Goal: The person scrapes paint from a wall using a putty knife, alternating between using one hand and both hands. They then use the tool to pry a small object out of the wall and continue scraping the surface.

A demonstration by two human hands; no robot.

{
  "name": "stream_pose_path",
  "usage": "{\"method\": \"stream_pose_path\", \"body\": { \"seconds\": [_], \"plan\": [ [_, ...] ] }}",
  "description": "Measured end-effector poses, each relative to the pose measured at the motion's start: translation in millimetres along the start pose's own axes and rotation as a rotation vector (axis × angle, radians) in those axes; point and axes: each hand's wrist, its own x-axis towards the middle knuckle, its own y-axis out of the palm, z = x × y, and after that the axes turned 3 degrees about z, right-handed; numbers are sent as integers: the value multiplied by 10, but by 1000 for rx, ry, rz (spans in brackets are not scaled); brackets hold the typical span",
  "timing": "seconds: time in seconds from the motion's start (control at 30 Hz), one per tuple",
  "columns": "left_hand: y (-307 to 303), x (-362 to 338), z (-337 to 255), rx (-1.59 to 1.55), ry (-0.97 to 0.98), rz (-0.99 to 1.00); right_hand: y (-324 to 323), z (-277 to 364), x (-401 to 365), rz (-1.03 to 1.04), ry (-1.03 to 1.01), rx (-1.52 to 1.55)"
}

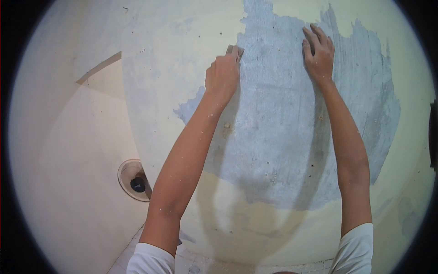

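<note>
Both arms reach up to a wall whose cream paint (pixel 182 55) is stripped from a large, ragged-edged bare patch (pixel 278 118) of grey-blue plaster. My left hand (pixel 222 75) is closed around a small scraper (pixel 240 53), its flat blade held at the patch's upper left edge. The scraper's handle is mostly hidden inside my fist. Over the upper right of the patch, my right hand (pixel 319 57) rests with fingers spread and holds nothing. White specks dot both forearms.
A round fan (pixel 132 179) with a dark hub stands at lower left, partly behind my left forearm. Above it is a recess or opening (pixel 105 77) in the wall. Debris lies on the tiled floor (pixel 196 266) along the wall's base. Something dark (pixel 433 137) shows at the right edge.
</note>
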Motion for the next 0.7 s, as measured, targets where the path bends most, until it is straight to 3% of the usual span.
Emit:
{"method": "stream_pose_path", "body": {
  "seconds": [0.7],
  "plan": [
    [-176,492,-97,-58,8,-21,-111,128,46,49,51,17]
  ]
}}
